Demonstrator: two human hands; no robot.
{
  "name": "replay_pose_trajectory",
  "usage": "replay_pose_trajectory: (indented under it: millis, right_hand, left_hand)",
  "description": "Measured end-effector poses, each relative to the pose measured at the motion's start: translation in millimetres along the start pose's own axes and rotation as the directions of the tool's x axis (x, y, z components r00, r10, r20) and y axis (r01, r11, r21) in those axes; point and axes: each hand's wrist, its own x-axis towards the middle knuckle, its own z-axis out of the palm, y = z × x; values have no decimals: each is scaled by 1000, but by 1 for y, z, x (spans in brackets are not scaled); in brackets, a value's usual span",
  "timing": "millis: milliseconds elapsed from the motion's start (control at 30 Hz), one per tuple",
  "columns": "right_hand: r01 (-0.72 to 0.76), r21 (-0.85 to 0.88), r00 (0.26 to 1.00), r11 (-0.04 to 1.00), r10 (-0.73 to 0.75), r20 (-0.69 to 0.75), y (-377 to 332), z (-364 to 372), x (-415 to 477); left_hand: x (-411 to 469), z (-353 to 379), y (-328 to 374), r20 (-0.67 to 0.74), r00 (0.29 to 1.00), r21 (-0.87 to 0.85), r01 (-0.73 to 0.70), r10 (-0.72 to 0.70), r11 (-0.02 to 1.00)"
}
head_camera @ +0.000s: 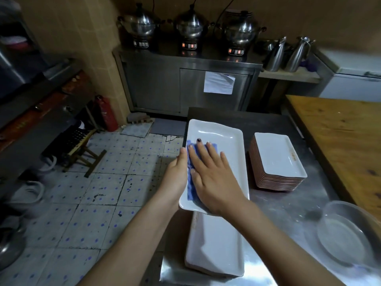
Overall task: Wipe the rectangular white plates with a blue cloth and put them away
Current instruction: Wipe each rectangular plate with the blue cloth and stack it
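Plate wiping at the steel tabletop's left edge

Nearest, a stack of large white plates (214,248) sits by the tabletop's (288,205) near left edge, with a clear bowl (346,234) toward the near right edge. Just beyond the stack, the left hand (177,178) grips the left long rim of a rectangular white plate (222,137), thumb over the rim, holding it so it overlaps the stack's far end and overhangs the tabletop's left edge. The right hand (212,174) lies flat on a blue cloth (190,182) inside that plate, fingers straight and spread, pressing it down. Farther right, a stack of smaller white plates (278,157) stands mid-tabletop, near a wooden board (340,141) along the right edge. Beyond, three lidded steel pots (190,23) top a steel cabinet (156,83)
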Motion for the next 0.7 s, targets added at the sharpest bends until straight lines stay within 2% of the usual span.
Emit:
replay_pose_trajectory:
  millis: [67, 200, 267, 400, 500, 600, 700]
  right_hand:
    - [-11, -48, 999, 999, 8, -47, 6, -6, 17]
    - [-110, -233, 992, 966, 90, -93, 32, -21, 46]
    - [-167, -270, 984, 948, 143, -106, 45, -24, 49]
    - [-293, -213, 955, 932, 274, -114, 63, -23, 35]
    - [-233, -155, 967, 960, 213, -138, 45, -7, 3]
    - [-219, -76, 972, 973, 211, -102, 24, 9, -25]
    - [-265, -129, 963, 956, 256, -78, 43, 5, -9]
  left_hand:
    - [-3, 7, -2, 11, 1000, 5, -24, 24, 1000]
    - [-10, 15, -5, 11, 998, 59, -56, 56, 997]
    - [-11, 13, -4, -12, 998, 42, -57, 58, 997]
    - [-9, 2, 3, -44, 995, 51, -82, 84, 995]
    - [-4, -4, 9, -99, 990, 52, -95, 99, 994]
    - [-1, -6, 12, -118, 989, 77, -75, 84, 994]
    - [-3, 4, 7, -75, 996, 80, -44, 50, 996]
